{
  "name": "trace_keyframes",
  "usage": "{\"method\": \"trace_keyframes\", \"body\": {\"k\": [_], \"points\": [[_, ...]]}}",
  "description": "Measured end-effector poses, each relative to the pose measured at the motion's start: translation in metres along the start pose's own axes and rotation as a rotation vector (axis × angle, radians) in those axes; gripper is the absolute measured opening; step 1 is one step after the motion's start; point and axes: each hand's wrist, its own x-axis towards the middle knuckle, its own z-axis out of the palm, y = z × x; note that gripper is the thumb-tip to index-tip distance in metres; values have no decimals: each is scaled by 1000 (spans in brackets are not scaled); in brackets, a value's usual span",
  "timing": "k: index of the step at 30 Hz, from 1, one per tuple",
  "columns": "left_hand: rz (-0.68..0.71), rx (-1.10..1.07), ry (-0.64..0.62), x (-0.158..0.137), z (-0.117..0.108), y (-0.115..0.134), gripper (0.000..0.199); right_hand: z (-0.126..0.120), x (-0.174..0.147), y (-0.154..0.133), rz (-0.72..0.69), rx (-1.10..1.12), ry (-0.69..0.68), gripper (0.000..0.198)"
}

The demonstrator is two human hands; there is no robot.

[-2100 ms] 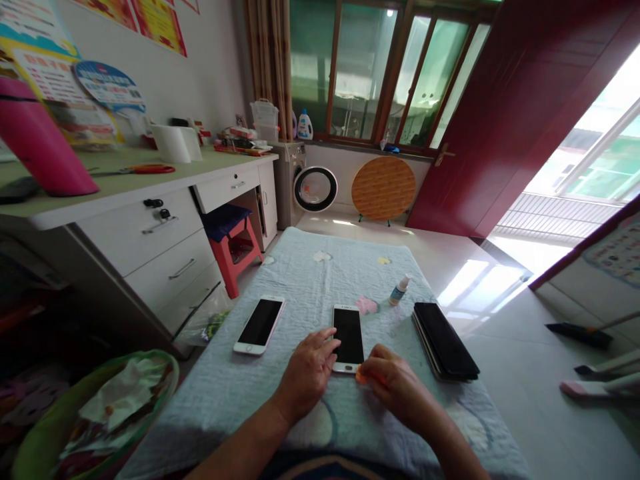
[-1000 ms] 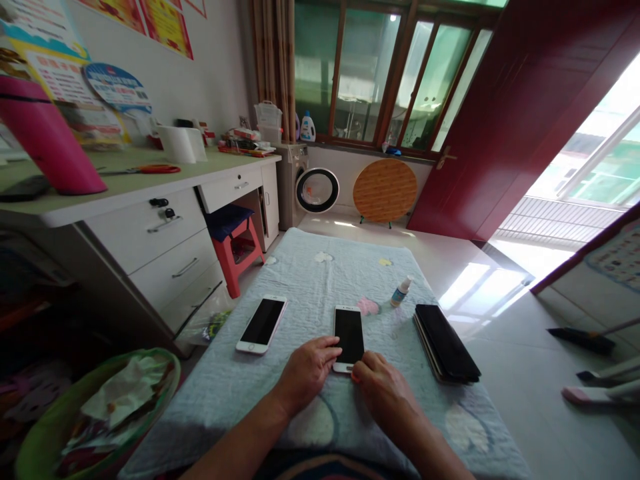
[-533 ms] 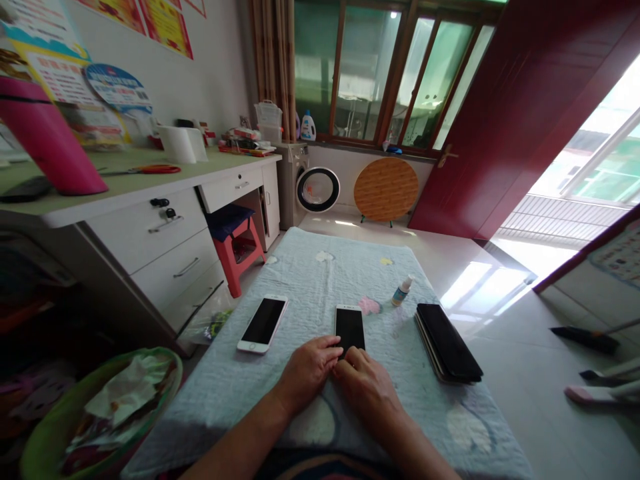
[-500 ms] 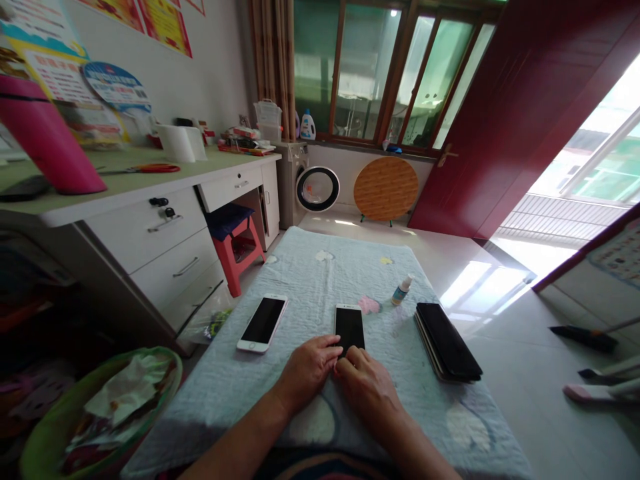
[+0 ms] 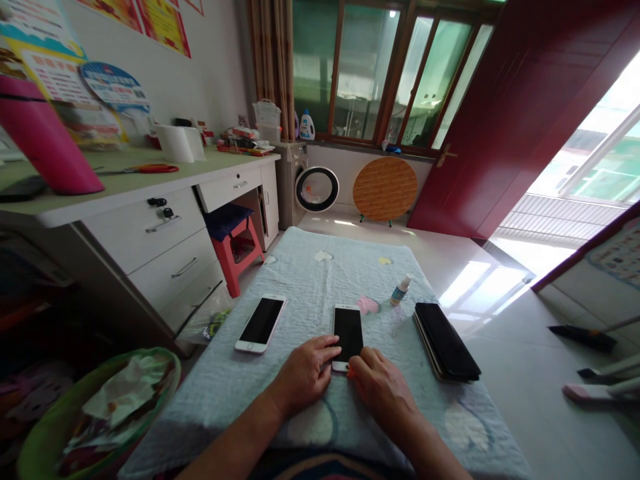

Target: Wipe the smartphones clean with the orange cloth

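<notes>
Phone [image 5: 349, 327], glossy, rectangular, on crinkled cloth [image 5: 300, 267], left fingers [image 5: 326, 341] apart on it, right fingers [image 5: 357, 364] clamped on orange piece [image 5: 349, 372]

Counter, cloth-covered [image 5: 300, 267], pale blue with printed motifs. Bearing: one white phone [image 5: 348, 330], dark screen up, touched by left hand [image 5: 306, 373], beside right hand [image 5: 377, 380]; second white phone [image 5: 261, 324], ahead-left of left hand; small spray bottle [image 5: 401, 291], standing, beyond right hand; stack of flat black-topped devices [image 5: 447, 341], to right hand's right.
</notes>
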Motion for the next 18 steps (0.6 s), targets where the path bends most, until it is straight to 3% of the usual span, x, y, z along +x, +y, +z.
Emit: {"method": "trace_keyframes", "body": {"k": [9, 18], "points": [[-16, -26, -38, 1, -2, -1, 42, 11, 9, -6, -176, 23, 130, 16], [2, -46, -54, 3, -9, 6, 34, 23, 21, -21, -180, 11, 90, 13]]}}
